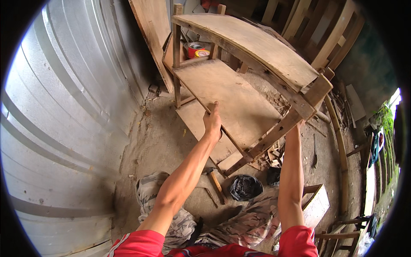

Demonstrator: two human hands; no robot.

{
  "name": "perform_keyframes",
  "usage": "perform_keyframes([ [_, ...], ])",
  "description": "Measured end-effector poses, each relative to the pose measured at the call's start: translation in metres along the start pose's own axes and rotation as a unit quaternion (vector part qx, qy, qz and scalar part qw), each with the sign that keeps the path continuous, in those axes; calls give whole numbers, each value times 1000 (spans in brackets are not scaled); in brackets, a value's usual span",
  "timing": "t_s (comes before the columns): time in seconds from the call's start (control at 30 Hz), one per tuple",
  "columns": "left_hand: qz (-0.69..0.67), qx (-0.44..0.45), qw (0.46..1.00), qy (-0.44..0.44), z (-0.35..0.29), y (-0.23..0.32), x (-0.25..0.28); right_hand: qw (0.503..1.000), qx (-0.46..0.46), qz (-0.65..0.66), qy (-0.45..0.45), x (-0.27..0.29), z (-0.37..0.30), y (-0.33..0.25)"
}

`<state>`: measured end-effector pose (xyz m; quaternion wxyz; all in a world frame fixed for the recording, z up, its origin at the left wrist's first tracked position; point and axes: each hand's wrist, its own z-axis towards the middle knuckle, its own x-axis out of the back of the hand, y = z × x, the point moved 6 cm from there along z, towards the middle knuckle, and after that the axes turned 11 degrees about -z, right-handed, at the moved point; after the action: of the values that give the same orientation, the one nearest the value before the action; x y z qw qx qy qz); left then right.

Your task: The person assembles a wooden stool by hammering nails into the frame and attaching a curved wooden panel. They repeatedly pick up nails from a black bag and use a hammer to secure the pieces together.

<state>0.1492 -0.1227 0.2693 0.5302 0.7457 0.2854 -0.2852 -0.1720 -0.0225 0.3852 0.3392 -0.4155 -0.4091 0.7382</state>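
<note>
A wooden shelf unit (252, 47) with a top panel, a middle board (231, 94) and a lower board (192, 120) stands tilted in front of me. My left hand (212, 123) grips the near edge of the middle board, thumb on its upper face and fingers underneath. My right arm reaches up to the unit's right end post (314, 96). There my right hand (300, 123) is against the wood, its fingers hidden behind the post. On the ground below lies a hammer (217, 187) with a wooden handle.
A corrugated metal wall (68, 107) rises at left. Near my legs are a black plastic-lined container (245, 187) and a white-sided box (316, 205). Wood scraps (274, 155) litter the ground. Behind the shelf sit tins (198, 49); wooden slats (299, 25) lean at the back.
</note>
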Motion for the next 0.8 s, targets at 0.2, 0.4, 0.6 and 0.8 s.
perform_keyframes([
  [0.2, 39, -47, 994, 86, -15, 6, 19, 998, -27, -62, -16, 36, -32, 45],
  [0.4, 66, -137, 982, 115, -14, 9, 66, 986, -89, -93, -103, 30, -86, 108],
  [0.6, 70, -155, 972, 161, -20, -25, 39, 985, -59, -23, -160, -60, 9, 125],
  [0.8, -2, -97, 986, 138, 19, -38, 23, 975, -31, 46, -215, -127, 70, 136],
])
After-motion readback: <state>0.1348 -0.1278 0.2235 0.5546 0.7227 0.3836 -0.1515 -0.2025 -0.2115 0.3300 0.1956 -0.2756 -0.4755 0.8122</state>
